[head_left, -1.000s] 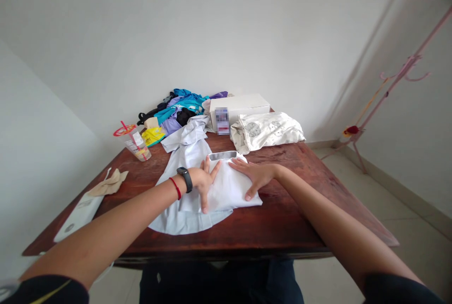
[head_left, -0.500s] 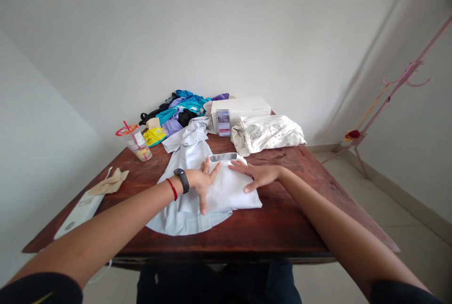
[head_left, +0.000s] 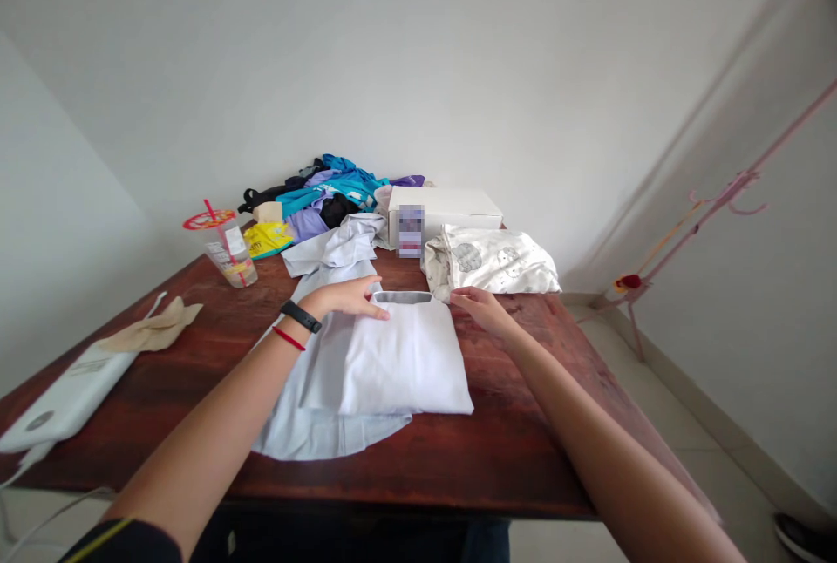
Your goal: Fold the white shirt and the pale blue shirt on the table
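A folded white T-shirt [head_left: 406,362] lies on the wooden table, its grey-lined neck opening at the far edge. It partly covers a pale blue-grey garment [head_left: 320,423] spread beneath it. My left hand [head_left: 350,295], with a dark wristband, rests at the T-shirt's far left corner, thumb and fingers apart. At the far right corner, my right hand [head_left: 484,310] has its fingertips closed together on the T-shirt's edge.
Behind are a white box [head_left: 451,206], a folded patterned white cloth [head_left: 500,262] and a heap of clothes [head_left: 340,188]. Leftward stand a plastic cup with a straw [head_left: 232,254] and a white power strip-like device [head_left: 71,397] under a beige cloth [head_left: 153,328]. A pink rack [head_left: 706,206] stands right.
Both hands have moved off the middle of the T-shirt to its far corners. The right fingers have closed on the edge. The view has shifted slightly.
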`<state>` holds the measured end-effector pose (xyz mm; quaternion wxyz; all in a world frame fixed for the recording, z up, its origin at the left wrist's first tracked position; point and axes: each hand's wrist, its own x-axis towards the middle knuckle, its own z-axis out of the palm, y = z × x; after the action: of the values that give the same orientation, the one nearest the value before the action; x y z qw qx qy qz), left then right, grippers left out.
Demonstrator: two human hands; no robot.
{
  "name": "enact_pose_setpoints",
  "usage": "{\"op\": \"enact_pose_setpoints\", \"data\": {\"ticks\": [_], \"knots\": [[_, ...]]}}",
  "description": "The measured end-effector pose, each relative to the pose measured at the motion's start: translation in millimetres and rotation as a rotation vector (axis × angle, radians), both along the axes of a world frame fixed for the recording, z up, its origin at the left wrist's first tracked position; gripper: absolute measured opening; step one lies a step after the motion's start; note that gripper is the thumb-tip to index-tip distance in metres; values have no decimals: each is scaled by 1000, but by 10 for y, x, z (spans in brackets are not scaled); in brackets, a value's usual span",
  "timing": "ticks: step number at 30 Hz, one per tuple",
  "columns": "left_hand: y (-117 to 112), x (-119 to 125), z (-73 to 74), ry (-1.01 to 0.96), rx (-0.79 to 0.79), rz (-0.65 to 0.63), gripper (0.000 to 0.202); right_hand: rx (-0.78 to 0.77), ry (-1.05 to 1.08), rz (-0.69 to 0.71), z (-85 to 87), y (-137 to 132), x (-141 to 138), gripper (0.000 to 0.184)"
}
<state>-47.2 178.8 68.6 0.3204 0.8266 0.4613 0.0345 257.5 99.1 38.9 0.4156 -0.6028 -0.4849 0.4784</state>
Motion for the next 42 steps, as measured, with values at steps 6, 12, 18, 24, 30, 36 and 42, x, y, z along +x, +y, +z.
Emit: {"op": "enact_pose_setpoints", "data": {"ticks": [6,12,18,24,30,36,42], "knots": [[62,-122,-247,-199,-154,39,124,-172,164,-14,29,-73,-72,32],[41,-195,-303,-267,-103,17,117,-180,194,24,-89,-45,-33,46],[-26,-219,-218,-339,-44,-32,100,-135,305,139,-132,-47,-65,41],[-132,-216,-135,-555,-214,-66,84,-92,407,179,-109,-51,-96,41],[-120,-256,-212,-682,-508,-28,69,-55,474,164,-79,-78,-140,44],[-105,-296,-255,-717,-675,-74,60,8,508,200,-54,-104,-162,44],[-140,-269,-216,-783,-705,-168,58,2,579,196,-53,-116,-176,44]]}}
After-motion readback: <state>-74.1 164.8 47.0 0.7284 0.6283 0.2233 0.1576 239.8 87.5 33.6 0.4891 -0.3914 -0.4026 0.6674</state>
